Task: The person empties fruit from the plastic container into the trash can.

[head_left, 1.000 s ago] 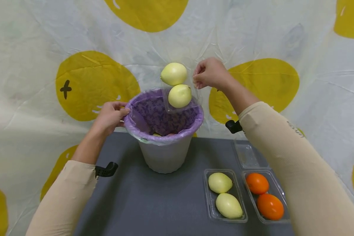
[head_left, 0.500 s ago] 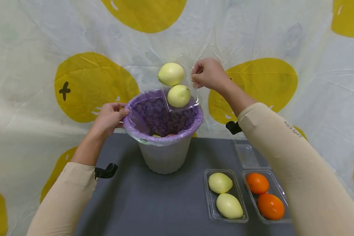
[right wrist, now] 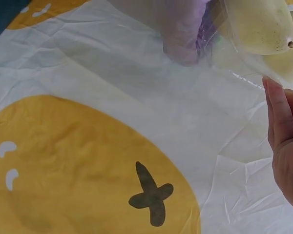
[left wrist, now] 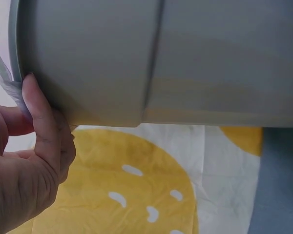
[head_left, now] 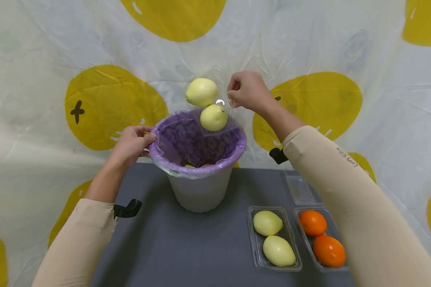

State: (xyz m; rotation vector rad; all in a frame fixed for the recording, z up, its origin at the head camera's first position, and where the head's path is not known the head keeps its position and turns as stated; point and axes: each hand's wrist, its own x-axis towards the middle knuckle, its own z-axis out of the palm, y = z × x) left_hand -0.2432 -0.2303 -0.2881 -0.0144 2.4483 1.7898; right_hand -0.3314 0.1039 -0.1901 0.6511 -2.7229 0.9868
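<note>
With thumb and fingers, my left hand (head_left: 131, 143) pinches the left rim of a pale bin (head_left: 201, 191) lined with a purple bag (head_left: 199, 171); the left wrist view shows the fingers (left wrist: 41, 122) under the rim's lip. My right hand (head_left: 248, 91) pinches the edge of a clear plastic tray (head_left: 220, 102). Two pale yellow fruits, an upper one (head_left: 201, 92) and a lower one (head_left: 214, 118), lie in this tray. It is tilted and overlaps the bin's back rim in the head view. Small yellow and reddish things (head_left: 207, 164) show inside the bin.
On the grey table (head_left: 201, 247), a clear tray (head_left: 256, 255) at right holds two pale yellow fruits. Beside it, another tray (head_left: 305, 249) holds two orange fruits (head_left: 329, 251), its clear lid (head_left: 301, 187) behind. A patterned sheet (head_left: 201, 56) hangs behind the bin.
My right hand has shifted slightly left with the tray, and the upper fruit is farther left and the tray more tilted. My left hand stays at the rim.
</note>
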